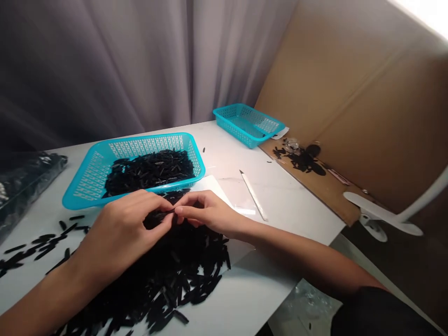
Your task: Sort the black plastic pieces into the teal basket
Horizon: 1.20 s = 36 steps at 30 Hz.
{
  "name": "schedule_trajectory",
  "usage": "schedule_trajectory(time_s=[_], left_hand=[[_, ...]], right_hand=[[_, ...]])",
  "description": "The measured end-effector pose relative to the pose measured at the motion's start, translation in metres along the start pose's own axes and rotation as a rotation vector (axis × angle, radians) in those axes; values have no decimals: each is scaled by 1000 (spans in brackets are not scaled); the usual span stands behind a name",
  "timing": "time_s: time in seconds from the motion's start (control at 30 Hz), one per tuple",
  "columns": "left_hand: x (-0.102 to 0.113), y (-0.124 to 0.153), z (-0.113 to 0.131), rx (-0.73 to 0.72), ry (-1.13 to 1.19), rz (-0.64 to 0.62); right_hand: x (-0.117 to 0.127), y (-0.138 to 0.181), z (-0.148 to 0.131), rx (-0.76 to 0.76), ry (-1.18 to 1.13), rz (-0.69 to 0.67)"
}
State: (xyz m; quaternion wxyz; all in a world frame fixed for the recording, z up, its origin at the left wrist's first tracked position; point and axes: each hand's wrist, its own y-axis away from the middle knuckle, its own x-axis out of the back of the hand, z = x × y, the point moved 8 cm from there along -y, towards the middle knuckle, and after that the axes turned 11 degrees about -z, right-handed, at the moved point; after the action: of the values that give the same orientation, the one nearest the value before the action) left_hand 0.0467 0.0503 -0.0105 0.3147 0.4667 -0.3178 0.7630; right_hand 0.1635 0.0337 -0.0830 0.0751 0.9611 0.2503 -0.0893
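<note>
Over a heap of small black elongated pieces point(175, 280), my left hand point(122, 228) and my right hand point(206, 212) meet fingertip to fingertip. Between their pinched thumbs and forefingers is a thin black piece point(171, 211), mostly covered by the fingers. Both hands are closed on it. Just behind them stands a blue plastic basket point(82, 198), part filled with similar black pieces point(154, 170). More loose black strips point(45, 245) lie scattered left of my left wrist.
A craft knife point(254, 195) lies right of my hands. At the back is a second blue basket point(245, 133). Dark scraps point(304, 161) lie beside the cardboard wall point(350, 93). A clear plastic bag point(28, 186) of black pieces sits on the left. A white stand point(381, 214) is at right.
</note>
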Motion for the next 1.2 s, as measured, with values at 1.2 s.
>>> schedule_trajectory(time_s=[1.2], left_hand=[[-7, -6, -24, 310, 735, -74]], right_hand=[[18, 12, -20, 151, 54, 228]])
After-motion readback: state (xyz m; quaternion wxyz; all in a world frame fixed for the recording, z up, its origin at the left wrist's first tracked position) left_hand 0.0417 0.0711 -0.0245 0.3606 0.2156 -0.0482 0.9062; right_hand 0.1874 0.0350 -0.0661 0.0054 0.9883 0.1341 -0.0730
